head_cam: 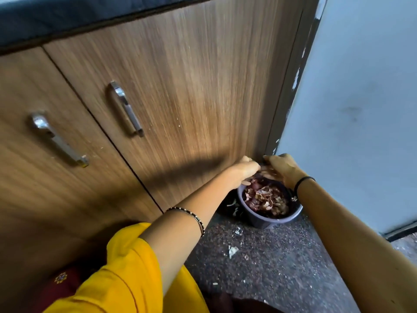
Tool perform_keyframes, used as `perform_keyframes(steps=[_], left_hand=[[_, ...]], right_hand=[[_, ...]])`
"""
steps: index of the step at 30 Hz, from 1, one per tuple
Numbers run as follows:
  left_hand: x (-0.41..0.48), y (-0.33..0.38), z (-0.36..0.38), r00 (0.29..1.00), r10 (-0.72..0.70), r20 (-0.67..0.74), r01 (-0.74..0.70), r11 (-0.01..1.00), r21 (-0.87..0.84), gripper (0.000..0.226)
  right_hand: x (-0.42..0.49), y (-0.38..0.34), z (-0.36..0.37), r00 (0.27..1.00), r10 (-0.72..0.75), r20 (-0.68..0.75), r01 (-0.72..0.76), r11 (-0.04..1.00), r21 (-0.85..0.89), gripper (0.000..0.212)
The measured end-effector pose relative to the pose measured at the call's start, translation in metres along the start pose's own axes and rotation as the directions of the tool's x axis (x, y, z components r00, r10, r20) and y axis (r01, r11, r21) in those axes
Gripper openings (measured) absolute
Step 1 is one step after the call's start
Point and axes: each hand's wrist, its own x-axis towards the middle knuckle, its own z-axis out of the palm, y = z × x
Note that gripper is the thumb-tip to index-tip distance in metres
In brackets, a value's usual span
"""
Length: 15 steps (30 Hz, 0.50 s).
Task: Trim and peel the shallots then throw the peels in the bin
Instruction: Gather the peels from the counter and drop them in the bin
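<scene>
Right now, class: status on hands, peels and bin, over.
Left hand and right hand together over the bin, grip unclear. Peels piled inside. Few scraps on floor before it, nothing blocking.

Peels [266,199] in bin [259,219], bin on floor [282,267], right of cabinet [180,86]

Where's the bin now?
Head view, right of centre: the bin sits on the floor in the corner between wooden cabinet and pale wall, under the left hand and right hand.
</scene>
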Motion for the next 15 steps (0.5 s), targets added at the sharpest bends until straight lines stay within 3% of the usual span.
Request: perform_keyframes(steps=[4, 11, 15], left_hand=[[-0.026, 0.015, -0.03, 0.994, 0.098, -0.047, -0.095, 0.992, 0.081, 0.05], [-0.094, 0.054, -0.097, 0.942, 0.291, -0.165, -0.28, 0.956, 0.085, 0.026], [-0.155, 0.088, -0.129, 0.814, 0.487, -0.316, -0.45, 0.873, 0.186, 0.019]], right_hand=[[-0.026, -0.035, 0.017, 0.985, -0.154, 0.082, 0.159, 0.986, -0.057, 0.023], [-0.092, -0.105, 0.043, 0.905, -0.389, 0.173, 0.41, 0.905, -0.113, 0.023], [-0.139, -0.148, 0.058, 0.811, -0.557, 0.175, 0.571, 0.82, -0.039, 0.03]])
